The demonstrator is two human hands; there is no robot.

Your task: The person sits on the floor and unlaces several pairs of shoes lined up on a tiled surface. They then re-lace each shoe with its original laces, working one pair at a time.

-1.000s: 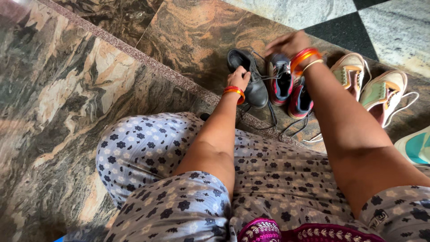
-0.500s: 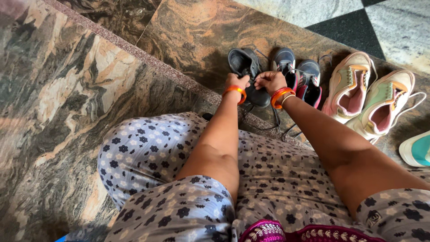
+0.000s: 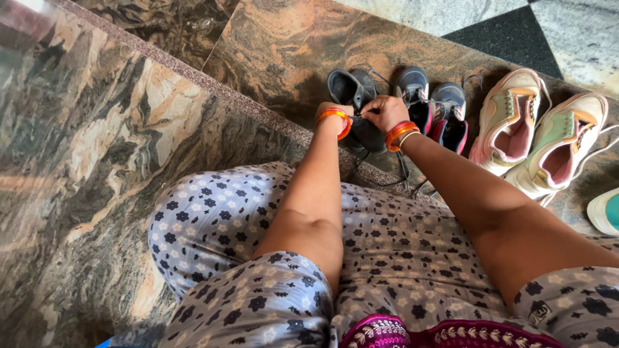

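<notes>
A dark grey lace-up shoe (image 3: 351, 90) stands on the marble floor just past my knees. My left hand (image 3: 332, 111), with an orange bangle at the wrist, is bent down over the shoe and mostly hidden behind the wrist. My right hand (image 3: 383, 111), wearing orange and red bangles, is closed at the shoe's laces beside the left hand. Thin dark laces (image 3: 393, 177) hang down from the shoe over the step edge.
Right of the held shoe stand a dark pair with red lining (image 3: 438, 106) and a pink and cream pair of sneakers (image 3: 538, 132). A teal-edged shoe (image 3: 606, 209) shows at the right edge. A marble step (image 3: 97, 148) lies to my left.
My right hand came back from the dark and red pair to the grey shoe and closed on its laces. The left hand stayed on that shoe.
</notes>
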